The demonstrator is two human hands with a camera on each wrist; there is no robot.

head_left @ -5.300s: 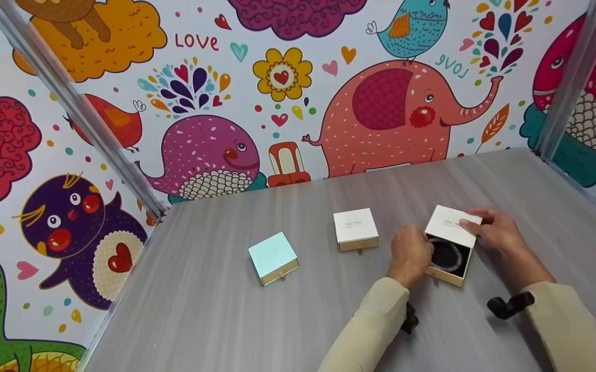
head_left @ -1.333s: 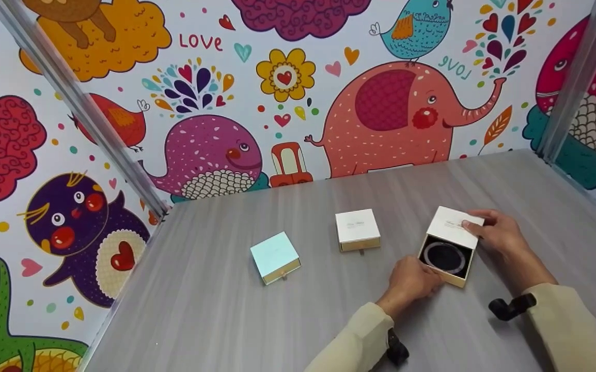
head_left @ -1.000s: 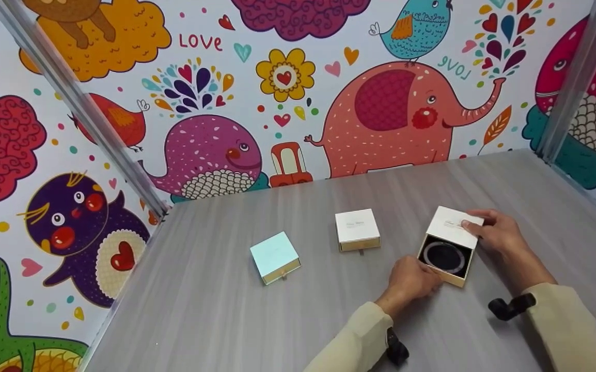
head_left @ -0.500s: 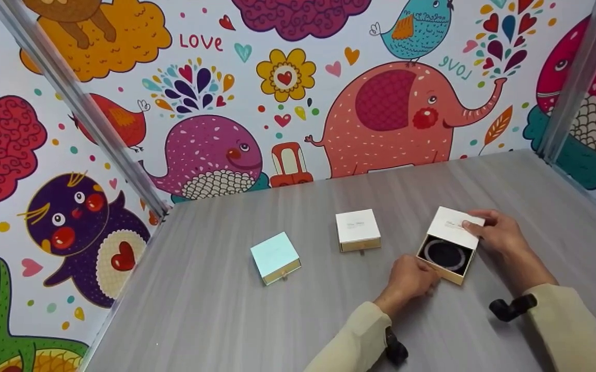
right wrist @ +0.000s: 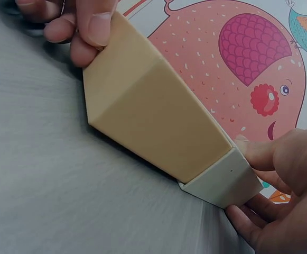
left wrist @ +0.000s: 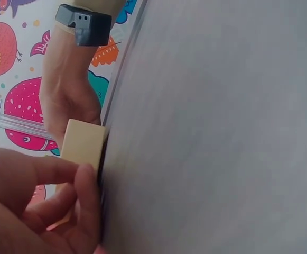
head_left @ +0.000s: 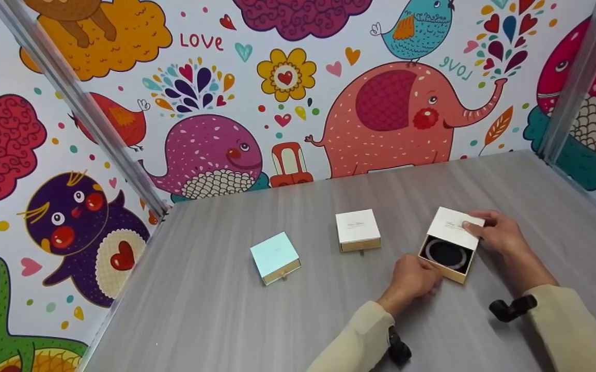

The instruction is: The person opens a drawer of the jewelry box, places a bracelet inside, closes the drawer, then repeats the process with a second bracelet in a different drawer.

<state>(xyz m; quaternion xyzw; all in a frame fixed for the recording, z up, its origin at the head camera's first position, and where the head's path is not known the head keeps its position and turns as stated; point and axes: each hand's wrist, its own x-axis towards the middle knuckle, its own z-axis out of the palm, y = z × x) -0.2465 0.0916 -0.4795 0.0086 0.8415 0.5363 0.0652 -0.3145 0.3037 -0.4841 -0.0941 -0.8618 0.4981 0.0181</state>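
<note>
A slide-out gift box stands at the right of the table, its white sleeve point(head_left: 452, 227) covering the back half. Its gold drawer point(head_left: 452, 274) is pulled out towards me; a greyish ring-shaped bangle point(head_left: 461, 261) lies on the dark lining. With thumb and fingers my left hand point(head_left: 412, 279) pinches at the drawer's front; the left wrist view shows the fingertips against the gold front point(left wrist: 83, 140), the pull tab hidden. My right hand point(head_left: 502, 232) grips the sleeve's right side, thumb on top. In the right wrist view the drawer's side point(right wrist: 153, 116) sticks out of the sleeve point(right wrist: 224, 180).
A closed white box point(head_left: 357, 227) with a gold drawer front sits left of my left hand. Farther left is a closed light-blue box point(head_left: 275, 256). Patterned wall panels point(head_left: 287, 103) border the grey table point(head_left: 215, 310) at the back and sides.
Over several seconds my left hand has shifted from the drawer's left side to its front, and the bangle lies flatter. Lately the drawer has slid in very slightly; my right hand stays put.
</note>
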